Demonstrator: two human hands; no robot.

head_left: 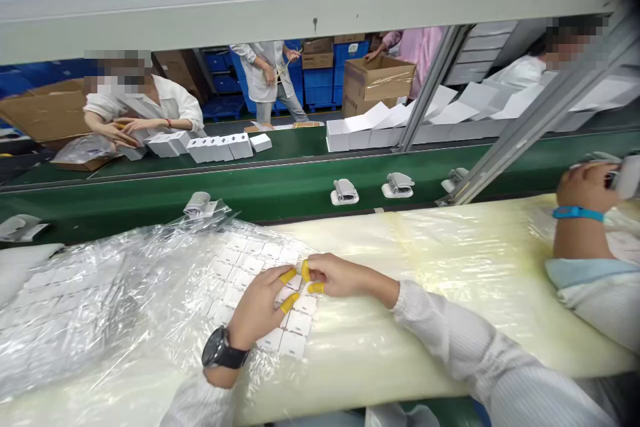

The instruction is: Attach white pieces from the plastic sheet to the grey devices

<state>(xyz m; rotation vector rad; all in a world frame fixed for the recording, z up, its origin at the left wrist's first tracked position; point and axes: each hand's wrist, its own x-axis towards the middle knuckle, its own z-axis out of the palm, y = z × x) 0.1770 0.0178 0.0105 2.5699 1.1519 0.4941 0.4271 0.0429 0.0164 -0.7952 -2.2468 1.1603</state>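
Note:
My left hand [261, 303], with a black watch on the wrist and yellow finger covers, is over a sheet of white square pieces [299, 322]. Facing it from the right, my right hand [330, 275] has its yellow-covered fingertips pinched together. The fingertips of both hands nearly meet at something small and pale, too small to make out. Clear plastic film [165, 280] lies around the white pieces and spreads left over a second group of similar pieces [60, 300].
A green conveyor [295, 177] beyond the table carries white boxes [220, 147] and grey folded parts [345, 191]. At the right, a person's hand [585, 193] holds a white part. A metal post [530, 113] slants down near the table. More people stand behind the conveyor.

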